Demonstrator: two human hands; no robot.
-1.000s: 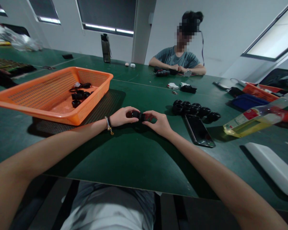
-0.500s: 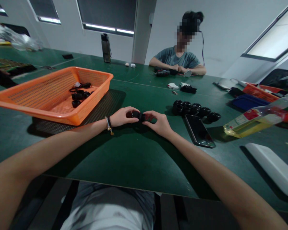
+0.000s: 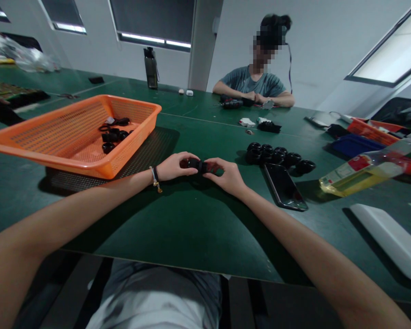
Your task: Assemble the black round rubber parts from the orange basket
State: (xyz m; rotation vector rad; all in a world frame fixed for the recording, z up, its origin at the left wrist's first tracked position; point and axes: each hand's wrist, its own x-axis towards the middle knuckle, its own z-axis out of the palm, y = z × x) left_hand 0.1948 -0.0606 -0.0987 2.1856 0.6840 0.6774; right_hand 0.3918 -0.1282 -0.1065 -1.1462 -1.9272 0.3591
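My left hand (image 3: 174, 166) has its thumb and fingers closed on one end of a small black cylindrical part (image 3: 197, 166), just above the green table. My right hand (image 3: 226, 176) pinches the other end of that part from the right. Whether it is one piece or two joined pieces, I cannot tell, as my fingers hide both ends. To the right stands a cluster of several similar black round parts (image 3: 277, 156). More black parts (image 3: 114, 135) lie inside the orange basket (image 3: 123, 161) on the left, together with a dark cable.
A phone (image 3: 285, 187) lies beside the cluster. Farther right are a tilted bottle of yellow liquid (image 3: 359, 171), a white case (image 3: 388, 237) and a blue tray (image 3: 358, 147). Across the table sits a person (image 3: 253, 82) near a power drill (image 3: 231, 103). A dark water bottle (image 3: 151, 68) stands at the back.
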